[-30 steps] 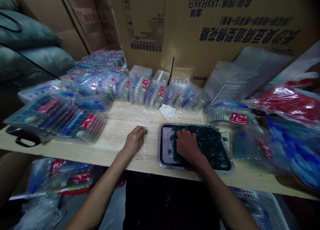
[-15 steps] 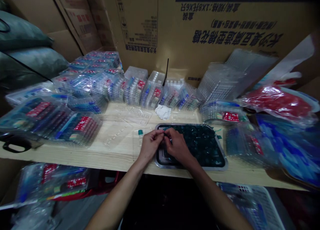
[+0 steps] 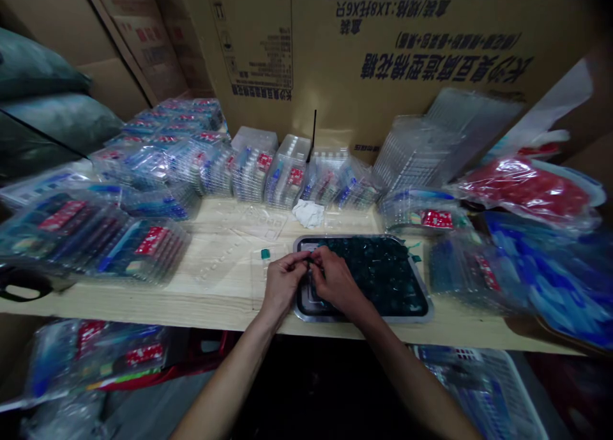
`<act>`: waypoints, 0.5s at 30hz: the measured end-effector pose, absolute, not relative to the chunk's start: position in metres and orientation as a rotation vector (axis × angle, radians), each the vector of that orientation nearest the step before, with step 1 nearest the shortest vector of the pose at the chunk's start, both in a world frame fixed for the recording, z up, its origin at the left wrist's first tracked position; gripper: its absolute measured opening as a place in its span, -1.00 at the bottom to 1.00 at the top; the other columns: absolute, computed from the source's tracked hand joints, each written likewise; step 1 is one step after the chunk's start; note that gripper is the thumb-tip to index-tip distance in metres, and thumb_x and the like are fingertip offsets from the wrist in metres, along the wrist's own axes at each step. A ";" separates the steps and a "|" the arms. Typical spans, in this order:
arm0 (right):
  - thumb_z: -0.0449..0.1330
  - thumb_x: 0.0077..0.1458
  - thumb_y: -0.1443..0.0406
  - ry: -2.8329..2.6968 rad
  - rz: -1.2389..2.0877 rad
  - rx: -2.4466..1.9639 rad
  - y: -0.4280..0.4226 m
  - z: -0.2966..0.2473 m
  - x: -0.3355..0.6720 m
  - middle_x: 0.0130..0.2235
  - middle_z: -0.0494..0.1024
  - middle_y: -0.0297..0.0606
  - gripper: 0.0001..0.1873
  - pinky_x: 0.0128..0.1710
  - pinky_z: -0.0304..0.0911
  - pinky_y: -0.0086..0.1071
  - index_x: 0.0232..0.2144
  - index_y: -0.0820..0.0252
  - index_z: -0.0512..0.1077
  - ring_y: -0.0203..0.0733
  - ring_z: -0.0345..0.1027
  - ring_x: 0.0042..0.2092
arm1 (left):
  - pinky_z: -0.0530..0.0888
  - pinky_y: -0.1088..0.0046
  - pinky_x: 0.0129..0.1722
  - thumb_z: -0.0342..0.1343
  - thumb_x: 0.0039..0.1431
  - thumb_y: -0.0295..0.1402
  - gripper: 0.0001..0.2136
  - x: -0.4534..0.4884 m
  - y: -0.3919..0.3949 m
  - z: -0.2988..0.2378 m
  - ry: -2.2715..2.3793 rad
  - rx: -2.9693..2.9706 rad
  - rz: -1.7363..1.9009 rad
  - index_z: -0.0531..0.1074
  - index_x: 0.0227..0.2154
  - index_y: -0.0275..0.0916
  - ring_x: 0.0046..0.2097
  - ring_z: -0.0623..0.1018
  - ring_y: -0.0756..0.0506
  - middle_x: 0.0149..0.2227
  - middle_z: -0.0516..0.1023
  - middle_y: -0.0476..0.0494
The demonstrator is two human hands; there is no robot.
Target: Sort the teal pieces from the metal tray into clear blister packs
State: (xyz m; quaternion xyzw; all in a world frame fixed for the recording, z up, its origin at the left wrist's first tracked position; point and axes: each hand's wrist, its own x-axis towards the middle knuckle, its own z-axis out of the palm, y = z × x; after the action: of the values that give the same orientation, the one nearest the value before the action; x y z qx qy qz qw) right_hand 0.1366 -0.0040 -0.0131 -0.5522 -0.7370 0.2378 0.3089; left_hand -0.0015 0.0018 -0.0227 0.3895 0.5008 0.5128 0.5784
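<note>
**A:** Hand state?

**B:** Narrow, both. The left hand (image 3: 282, 287) and right hand (image 3: 336, 281) met fingertip to fingertip over the near-left corner of a metal tray (image 3: 364, 318). They were pinching something, but it was too small and too covered for us to name.

**A:** Where were the parts?

**B:** A heap of dark green pieces (image 3: 376, 267) filled the tray, ahead of the right hand and to its right. One teal-capped piece (image 3: 265, 253) lay on a clear plastic sheet (image 3: 220, 261), just left of the left hand and ahead of it. The sheet lay flat on the wooden counter (image 3: 143, 306).

**A:** Best way to work it?

**B:** We judged a low, tight fingertip pinch right over the tray to be best, since a slip would land in the heap and not on the floor. We also rated the hands close together as steadier for parts this small.

**A:** Counts?

**B:** Two hands, one tray, one loose teal-capped piece, and one white cloth (image 3: 308, 213) ahead of the hands. Four upright clear packs (image 3: 287, 181) stood beyond the cloth. We could not count the green pieces: too many, too overlapped.
</note>
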 end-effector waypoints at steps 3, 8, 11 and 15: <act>0.02 0.17 0.38 -2.019 0.535 -1.530 -0.005 -0.011 0.139 -0.24 0.52 -0.18 -0.86 -0.15 0.16 -0.31 -0.23 0.19 0.34 -0.11 0.37 -0.18 | 0.47 0.50 -0.24 0.25 -0.05 -0.43 -0.71 -0.003 -0.003 -0.021 1.218 1.082 1.174 0.63 -0.19 -0.24 -0.28 0.59 -0.04 -0.28 0.67 -0.11; 0.02 0.13 0.40 -1.924 0.739 -1.514 -0.004 -0.014 0.141 -0.37 0.51 -0.28 -0.90 -0.30 0.15 -0.40 -0.34 0.16 0.33 -0.21 0.36 -0.35 | 0.46 0.52 -0.30 0.27 -0.11 -0.49 -0.68 -0.001 -0.013 -0.020 1.216 1.092 1.177 0.61 -0.21 -0.22 -0.32 0.58 -0.03 -0.33 0.66 -0.07; 0.02 0.12 0.39 -1.850 0.707 -1.490 -0.006 -0.018 0.137 -0.40 0.48 -0.28 -0.90 -0.32 0.16 -0.40 -0.38 0.15 0.32 -0.20 0.35 -0.34 | 0.46 0.52 -0.30 0.35 -0.10 -0.33 -0.76 -0.003 -0.016 -0.019 1.135 0.893 1.145 0.61 -0.30 -0.25 -0.36 0.56 -0.01 -0.37 0.64 -0.09; 0.01 0.16 0.38 -1.966 0.627 -1.332 -0.007 -0.015 0.133 -0.29 0.49 -0.22 -0.85 -0.19 0.21 -0.37 -0.30 0.17 0.38 -0.16 0.35 -0.21 | 0.49 0.46 -0.24 0.42 -0.15 -0.25 -0.72 -0.027 -0.014 -0.018 1.104 0.782 1.120 0.58 -0.35 -0.27 -0.36 0.56 -0.01 -0.37 0.62 -0.10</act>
State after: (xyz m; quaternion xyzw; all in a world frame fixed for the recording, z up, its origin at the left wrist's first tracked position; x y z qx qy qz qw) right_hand 0.1331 -0.0065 -0.0154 -0.5107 -0.7539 0.2405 0.3360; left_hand -0.0267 -0.0136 -0.0183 0.3425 0.4837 0.4908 0.6386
